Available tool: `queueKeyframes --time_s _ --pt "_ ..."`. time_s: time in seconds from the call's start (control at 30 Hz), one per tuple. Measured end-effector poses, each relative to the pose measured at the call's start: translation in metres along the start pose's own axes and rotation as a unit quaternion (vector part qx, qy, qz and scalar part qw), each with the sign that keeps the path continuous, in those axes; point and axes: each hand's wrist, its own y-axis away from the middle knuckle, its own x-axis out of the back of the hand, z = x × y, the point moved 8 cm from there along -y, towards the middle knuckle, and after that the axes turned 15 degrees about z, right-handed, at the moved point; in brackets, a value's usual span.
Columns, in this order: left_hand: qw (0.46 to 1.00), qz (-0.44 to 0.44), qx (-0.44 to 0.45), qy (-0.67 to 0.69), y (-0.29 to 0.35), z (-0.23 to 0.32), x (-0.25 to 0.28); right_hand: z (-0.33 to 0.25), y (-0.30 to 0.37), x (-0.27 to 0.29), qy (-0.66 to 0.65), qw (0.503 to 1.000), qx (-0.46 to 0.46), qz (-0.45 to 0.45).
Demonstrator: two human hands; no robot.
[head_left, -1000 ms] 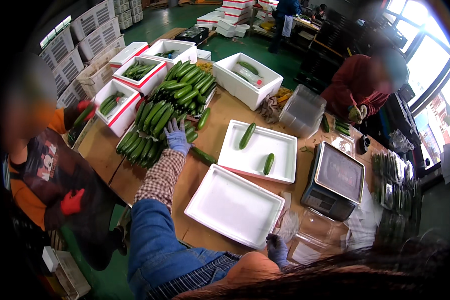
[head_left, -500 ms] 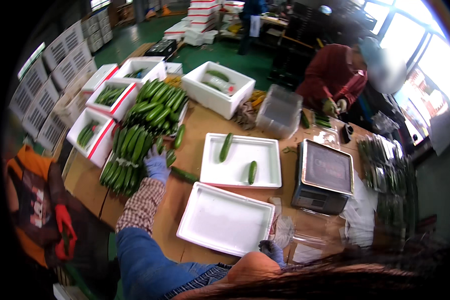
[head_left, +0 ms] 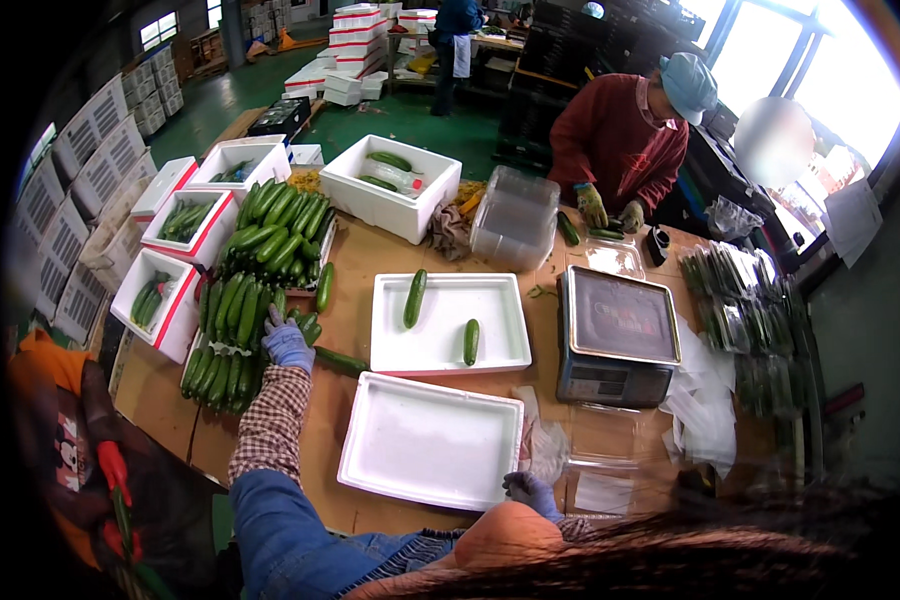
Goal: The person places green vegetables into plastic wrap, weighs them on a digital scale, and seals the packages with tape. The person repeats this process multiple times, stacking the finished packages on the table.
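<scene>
My left hand (head_left: pixel 288 345), in a pale purple glove, reaches to the right edge of a heap of cucumbers (head_left: pixel 280 238). Its fingers are apart and touch the cucumbers there; I see none lifted. A single cucumber (head_left: pixel 342 361) lies just right of that hand. Close to my body, my right hand (head_left: pixel 533 493), also gloved, is at the near right corner of a bare white foam tray (head_left: pixel 425 440), fingers loosely bent and partly hidden. Beyond it, a second white foam tray (head_left: pixel 450 358) carries two cucumbers, one long (head_left: pixel 415 298) and one shorter (head_left: pixel 471 342).
White foam boxes (head_left: pixel 162 310) with cucumbers line the left; a larger foam box (head_left: pixel 390 195) stands behind. To the right are a scale (head_left: pixel 618 330), clear plastic containers (head_left: pixel 515 218) and packed cucumbers (head_left: pixel 735 300). A co-worker (head_left: pixel 620 140) works across the table; another person (head_left: pixel 70 430) stands left.
The whole view has shifted, so the table lies further left. My left hand stays at the heap, its fingers slightly moved. The co-worker across has straightened a little; the person at left has moved their red-gloved hands.
</scene>
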Motion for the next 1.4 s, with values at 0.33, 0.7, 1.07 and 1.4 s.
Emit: queueKeyframes --time_s 0.33,0.7,1.07,1.4 --pt "0.991 0.073 -0.010 0.113 0.001 -0.019 0.007 -0.005 0.001 0.000 -0.038 0.999 0.004 -0.004" --pt "1.000 -0.008 0.011 -0.003 -0.007 0.002 -0.006 -0.032 0.012 0.005 0.000 0.999 0.040 -0.018" --pt "0.977 0.125 0.020 0.171 0.016 -0.032 0.001 -0.037 0.014 0.039 0.043 0.993 0.099 0.042" --pt "0.602 -0.229 -0.064 0.763 0.161 0.075 0.065 -0.056 0.005 0.019 -0.072 0.994 0.044 -0.065"
